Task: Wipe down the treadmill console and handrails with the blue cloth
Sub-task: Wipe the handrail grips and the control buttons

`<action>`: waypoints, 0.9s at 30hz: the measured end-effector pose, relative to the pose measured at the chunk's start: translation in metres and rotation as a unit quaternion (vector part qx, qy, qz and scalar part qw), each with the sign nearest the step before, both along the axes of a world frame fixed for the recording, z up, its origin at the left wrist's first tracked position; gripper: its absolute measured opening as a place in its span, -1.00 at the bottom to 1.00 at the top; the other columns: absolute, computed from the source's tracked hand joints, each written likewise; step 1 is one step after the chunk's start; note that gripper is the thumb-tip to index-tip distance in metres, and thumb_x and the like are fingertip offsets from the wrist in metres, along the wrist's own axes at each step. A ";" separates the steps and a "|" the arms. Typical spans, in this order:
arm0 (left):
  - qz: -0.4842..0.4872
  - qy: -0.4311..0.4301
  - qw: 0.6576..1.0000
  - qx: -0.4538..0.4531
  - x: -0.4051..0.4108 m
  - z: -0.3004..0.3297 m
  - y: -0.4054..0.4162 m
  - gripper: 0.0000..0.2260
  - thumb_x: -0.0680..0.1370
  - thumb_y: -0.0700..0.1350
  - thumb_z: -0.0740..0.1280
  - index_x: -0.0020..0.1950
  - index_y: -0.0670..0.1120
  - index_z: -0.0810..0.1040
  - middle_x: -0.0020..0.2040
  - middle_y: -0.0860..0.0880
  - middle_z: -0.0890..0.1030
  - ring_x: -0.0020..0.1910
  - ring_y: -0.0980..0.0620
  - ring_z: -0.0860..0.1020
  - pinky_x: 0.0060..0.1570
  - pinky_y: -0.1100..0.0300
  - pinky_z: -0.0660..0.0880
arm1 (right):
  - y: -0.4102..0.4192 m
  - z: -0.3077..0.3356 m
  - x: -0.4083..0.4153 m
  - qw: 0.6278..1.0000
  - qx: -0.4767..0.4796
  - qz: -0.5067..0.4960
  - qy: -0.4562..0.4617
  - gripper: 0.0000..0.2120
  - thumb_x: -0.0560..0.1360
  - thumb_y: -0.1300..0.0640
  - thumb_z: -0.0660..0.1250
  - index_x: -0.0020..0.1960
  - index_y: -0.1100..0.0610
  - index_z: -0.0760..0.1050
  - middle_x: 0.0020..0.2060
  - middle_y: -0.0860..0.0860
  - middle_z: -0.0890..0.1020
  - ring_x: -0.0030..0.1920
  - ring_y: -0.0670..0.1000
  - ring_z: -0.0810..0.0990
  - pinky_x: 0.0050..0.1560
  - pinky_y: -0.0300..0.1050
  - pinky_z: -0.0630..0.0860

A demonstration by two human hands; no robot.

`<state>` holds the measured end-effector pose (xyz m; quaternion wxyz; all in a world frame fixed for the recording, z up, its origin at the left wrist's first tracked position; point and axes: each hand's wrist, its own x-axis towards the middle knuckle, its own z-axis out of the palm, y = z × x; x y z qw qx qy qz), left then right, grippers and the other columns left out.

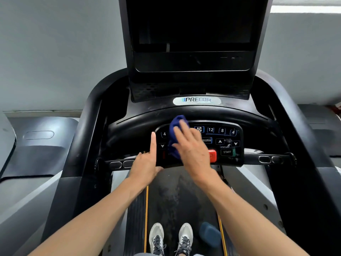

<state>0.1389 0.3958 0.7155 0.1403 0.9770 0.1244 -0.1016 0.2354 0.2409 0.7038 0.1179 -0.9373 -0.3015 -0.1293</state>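
Blue cloth (pixel 176 134) bunched on the treadmill console (pixel 199 141), pressed against the left-centre of the keypad under the right hand (pixel 191 150). Right hand lies flat, fingers spread over the cloth, palm pushing it down rather than pinching it. Left hand (pixel 145 163) rests at the console's lower edge, index finger straight up on the panel just left of the cloth, other fingers curled, holding nothing. Readable writing: "PRECOR" badge (pixel 196 100) above the keypad; keys "4", "12", "8", "4"; "PROGRAM"; "SPEED" with up/down arrows; "START" key (pixel 227 152). Red stop button (pixel 212 156) partly hidden by the right wrist. Dark screen (pixel 193 24) above. Handrails (pixel 84 135) run on both sides. Two grey sneakers (pixel 156 237) stand on the belt (pixel 177 200).
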 end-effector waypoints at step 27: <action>-0.066 -0.057 0.996 -0.021 0.035 0.021 0.006 0.43 0.15 0.09 0.71 0.62 -0.01 -0.34 0.65 0.08 -0.23 0.54 -0.08 0.27 0.23 0.05 0.52 | 0.021 0.036 0.042 0.984 -0.122 0.126 0.006 -0.49 0.49 -0.01 0.38 0.37 0.18 0.41 0.24 0.11 0.53 0.15 0.20 0.48 0.21 0.05 0.37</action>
